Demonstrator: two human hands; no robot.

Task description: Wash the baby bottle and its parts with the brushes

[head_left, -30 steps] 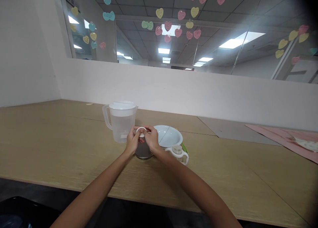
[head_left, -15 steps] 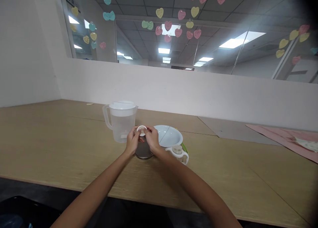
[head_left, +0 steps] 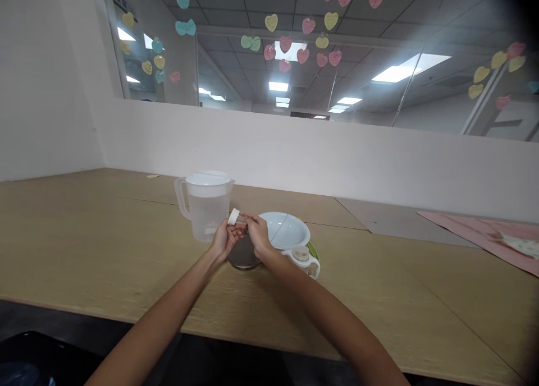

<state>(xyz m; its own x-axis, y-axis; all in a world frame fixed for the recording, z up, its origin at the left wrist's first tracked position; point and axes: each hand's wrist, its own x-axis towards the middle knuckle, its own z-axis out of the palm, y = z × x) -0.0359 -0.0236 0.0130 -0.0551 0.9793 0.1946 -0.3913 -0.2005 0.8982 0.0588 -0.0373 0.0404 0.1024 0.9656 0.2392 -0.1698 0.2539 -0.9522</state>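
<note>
A small clear container with a white cap (head_left: 234, 216) is held above a dark round plate (head_left: 244, 253), its cap end tilted to the left. My left hand (head_left: 224, 237) closes round it from the left and below. From the right, the fingers of my right hand (head_left: 257, 232) grip its clear end. Right behind my right hand stands a pale blue-white bowl (head_left: 288, 229). A white two-handled cup (head_left: 301, 257) with a clear top is beside my right forearm, partly covered by it. At the left is a translucent lidded pitcher (head_left: 209, 209).
Something green (head_left: 313, 250) lies by the bowl's right edge. A pink cloth (head_left: 475, 231) rests at the far right of the wooden table (head_left: 105, 251). Behind stands a white wall (head_left: 295, 156) under a window with heart-shaped notes.
The white cap has turned from facing me to pointing left, and the clear body now shows. My left hand has lowered slightly and turned its palm upward.
</note>
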